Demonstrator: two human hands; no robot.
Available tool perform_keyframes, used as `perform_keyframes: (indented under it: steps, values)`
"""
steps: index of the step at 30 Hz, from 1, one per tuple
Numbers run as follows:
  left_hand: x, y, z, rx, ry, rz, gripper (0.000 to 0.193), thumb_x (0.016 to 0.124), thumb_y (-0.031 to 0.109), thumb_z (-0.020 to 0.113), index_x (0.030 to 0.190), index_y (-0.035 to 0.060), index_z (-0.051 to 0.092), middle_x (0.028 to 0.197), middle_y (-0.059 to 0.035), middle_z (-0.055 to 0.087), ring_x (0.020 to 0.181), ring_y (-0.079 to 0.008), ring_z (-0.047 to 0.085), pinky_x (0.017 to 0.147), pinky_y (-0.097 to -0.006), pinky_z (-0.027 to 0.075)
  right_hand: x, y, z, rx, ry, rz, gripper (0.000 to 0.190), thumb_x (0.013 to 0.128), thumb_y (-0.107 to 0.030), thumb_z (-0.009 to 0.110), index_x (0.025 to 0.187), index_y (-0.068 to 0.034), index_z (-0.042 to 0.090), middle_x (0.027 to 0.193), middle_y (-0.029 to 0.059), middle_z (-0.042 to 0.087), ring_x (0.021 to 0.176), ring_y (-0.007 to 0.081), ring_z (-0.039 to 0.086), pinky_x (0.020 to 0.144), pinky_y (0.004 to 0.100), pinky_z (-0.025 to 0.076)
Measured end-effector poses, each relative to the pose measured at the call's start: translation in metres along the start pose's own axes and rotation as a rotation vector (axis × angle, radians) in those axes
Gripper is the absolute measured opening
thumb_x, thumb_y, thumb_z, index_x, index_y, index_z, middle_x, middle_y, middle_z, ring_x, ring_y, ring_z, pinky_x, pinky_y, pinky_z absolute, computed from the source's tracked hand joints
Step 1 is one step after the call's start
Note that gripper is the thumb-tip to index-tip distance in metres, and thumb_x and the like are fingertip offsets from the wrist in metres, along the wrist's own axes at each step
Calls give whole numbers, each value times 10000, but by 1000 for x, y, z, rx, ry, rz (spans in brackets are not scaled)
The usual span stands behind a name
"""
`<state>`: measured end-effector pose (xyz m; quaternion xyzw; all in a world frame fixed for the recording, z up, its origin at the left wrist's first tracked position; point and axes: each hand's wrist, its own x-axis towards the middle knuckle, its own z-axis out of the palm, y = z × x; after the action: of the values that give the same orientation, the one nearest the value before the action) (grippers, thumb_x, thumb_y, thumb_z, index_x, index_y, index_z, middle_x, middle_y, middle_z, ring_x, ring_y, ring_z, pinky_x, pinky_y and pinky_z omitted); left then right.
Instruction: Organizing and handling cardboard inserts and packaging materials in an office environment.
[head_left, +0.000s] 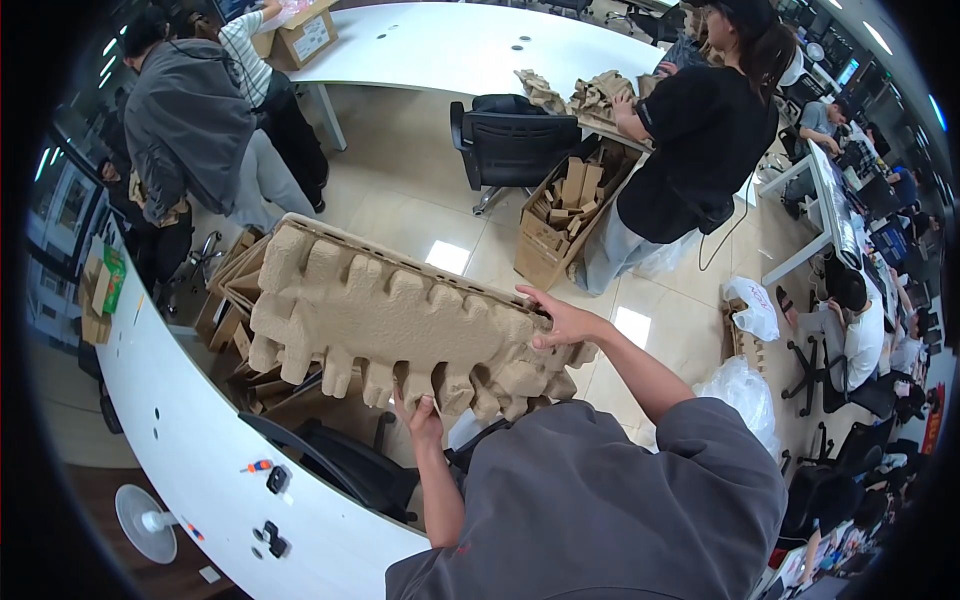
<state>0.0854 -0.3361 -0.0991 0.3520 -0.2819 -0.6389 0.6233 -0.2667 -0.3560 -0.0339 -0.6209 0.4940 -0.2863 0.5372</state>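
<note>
A long molded-pulp packing insert, brown with rows of knobbly projections, is held up in front of my chest. My left hand grips its lower edge near the middle, thumb on the near face and fingers partly hidden behind. At the right end, my right hand holds the upper rim, its thumb and fingers spread over the corner. The insert is tilted, its left end farther from me than its right.
A curved white table runs along my left, bearing a screwdriver and small black parts. Flattened cardboard leans behind the insert. Ahead are an office chair, a cardboard box of scraps and a person in black handling crumpled paper.
</note>
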Motion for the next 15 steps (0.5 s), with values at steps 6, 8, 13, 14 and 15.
perform_keyframes:
  steps: [6, 8, 13, 14, 15]
  values:
    - [52, 3, -11, -71, -51, -101, 971, 660, 186, 851, 1457, 0, 330, 1317, -131, 522, 1222, -281, 530, 1065, -384, 407, 37, -26, 5, -125, 86, 100, 1262, 681, -666, 792, 1565, -72, 115, 1542, 227, 296, 1421, 344, 335, 1159, 446, 299]
    - [67, 4, -8, -92, -63, -120, 971, 660, 186, 849, 1457, -3, 326, 1317, -134, 520, 1222, -284, 529, 1066, -385, 405, 48, -33, 4, -138, 105, 137, 1260, 681, -666, 792, 1566, -75, 117, 1540, 227, 299, 1423, 341, 332, 1158, 447, 301]
    - [99, 11, 10, -122, -85, -129, 941, 651, 200, 859, 1419, -9, 358, 1304, -130, 518, 1212, -273, 527, 1062, -390, 402, 71, -59, 4, -139, 312, 80, 1243, 692, -595, 826, 1572, -95, 104, 1515, 219, 336, 1434, 322, 315, 1155, 463, 299]
    - [105, 18, 17, -139, -105, -126, 947, 644, 200, 865, 1413, -10, 354, 1294, -124, 519, 1200, -266, 530, 1059, -391, 402, 76, -64, 4, -141, 319, 84, 1243, 692, -595, 826, 1572, -95, 104, 1515, 219, 336, 1434, 322, 315, 1155, 463, 299]
    - [112, 18, 20, -142, -111, -130, 947, 644, 200, 865, 1413, -10, 354, 1294, -124, 519, 1200, -266, 530, 1059, -391, 402, 83, -70, 3, -139, 334, 84, 1233, 690, -584, 831, 1568, -92, 120, 1523, 231, 317, 1432, 335, 313, 1155, 462, 303]
